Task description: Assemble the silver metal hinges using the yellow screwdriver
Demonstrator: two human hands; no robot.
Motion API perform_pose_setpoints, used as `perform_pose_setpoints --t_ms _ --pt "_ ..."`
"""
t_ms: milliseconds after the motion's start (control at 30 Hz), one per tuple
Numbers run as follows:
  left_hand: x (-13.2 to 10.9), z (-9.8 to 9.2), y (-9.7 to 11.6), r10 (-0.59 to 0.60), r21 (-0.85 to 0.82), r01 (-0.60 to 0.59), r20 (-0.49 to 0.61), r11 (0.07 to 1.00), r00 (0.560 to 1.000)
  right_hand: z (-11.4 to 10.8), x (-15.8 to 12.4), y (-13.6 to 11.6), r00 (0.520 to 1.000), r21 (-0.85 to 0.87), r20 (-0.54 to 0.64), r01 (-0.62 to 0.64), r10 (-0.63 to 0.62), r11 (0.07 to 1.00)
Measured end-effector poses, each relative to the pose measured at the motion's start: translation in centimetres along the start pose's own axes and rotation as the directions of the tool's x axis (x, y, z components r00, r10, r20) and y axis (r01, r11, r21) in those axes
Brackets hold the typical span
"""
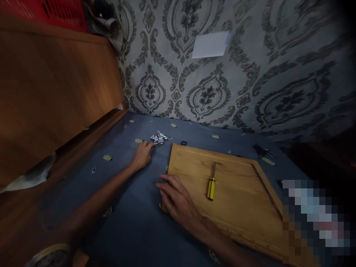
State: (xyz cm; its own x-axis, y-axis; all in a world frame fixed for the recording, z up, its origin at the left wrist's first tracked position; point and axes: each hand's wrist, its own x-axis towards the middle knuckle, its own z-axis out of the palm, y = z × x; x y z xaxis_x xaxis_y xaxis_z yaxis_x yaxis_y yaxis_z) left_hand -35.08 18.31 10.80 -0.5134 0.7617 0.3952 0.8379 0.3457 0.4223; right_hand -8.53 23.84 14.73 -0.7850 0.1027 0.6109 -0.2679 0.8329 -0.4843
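Note:
My left hand (pixel 142 155) reaches to a small pile of shiny metal pieces (pixel 159 138), which look like cabinet hinges, on the blue patterned cloth. Its fingers are curled together and their tips touch the near edge of the pile; whether a piece is between them is hidden. My right hand (pixel 178 202) hovers over or rests on the left edge of a framed wooden panel (pixel 236 200), fingers stretched out and holding nothing. On the panel lies a screwdriver (pixel 211 187) with a yellow and black handle, its shaft pointing toward the wall.
A dark tool (pixel 263 151) lies on the cloth beyond the panel's far right corner. A small black piece (pixel 184 143) sits by the panel's far edge. Wooden furniture (pixel 61 81) bounds the left side, with a red basket (pixel 65 15) on top. Behind stands a patterned wall (pixel 178 74).

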Motion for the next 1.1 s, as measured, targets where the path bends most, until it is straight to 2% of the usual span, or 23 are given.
perform_pose_setpoints --t_ms 233,433,600,767,933,1100 --pt "0.6 -0.8 -0.4 -0.049 -0.046 0.048 -0.017 0.998 0.999 -0.3 -0.4 0.7 0.99 0.089 0.007 -0.143 0.143 0.986" --pt "3.9 -1.6 -1.7 -0.135 -0.049 0.133 -0.035 0.99 0.99 -0.1 -0.2 1.1 0.977 0.147 0.01 -0.214 0.215 0.966" --pt "6.8 -0.9 -2.9 -0.193 -0.047 0.195 0.039 0.98 0.98 -0.1 -0.1 1.2 0.972 0.167 0.014 -0.234 0.235 0.958" --pt "8.6 -0.3 -4.0 -0.224 -0.08 0.236 0.131 0.968 0.966 0.0 0.0 1.3 0.97 0.178 0.009 -0.24 0.242 0.954" --pt "8.9 -0.4 -4.9 -0.218 -0.135 0.243 0.179 0.961 0.96 -0.2 0.0 1.2 0.966 0.184 0.031 -0.259 0.258 0.948" --pt "7.6 -0.8 -4.8 -0.208 -0.18 0.234 0.154 0.955 0.966 -0.1 0.0 1.2 0.967 0.195 0.029 -0.255 0.254 0.947"
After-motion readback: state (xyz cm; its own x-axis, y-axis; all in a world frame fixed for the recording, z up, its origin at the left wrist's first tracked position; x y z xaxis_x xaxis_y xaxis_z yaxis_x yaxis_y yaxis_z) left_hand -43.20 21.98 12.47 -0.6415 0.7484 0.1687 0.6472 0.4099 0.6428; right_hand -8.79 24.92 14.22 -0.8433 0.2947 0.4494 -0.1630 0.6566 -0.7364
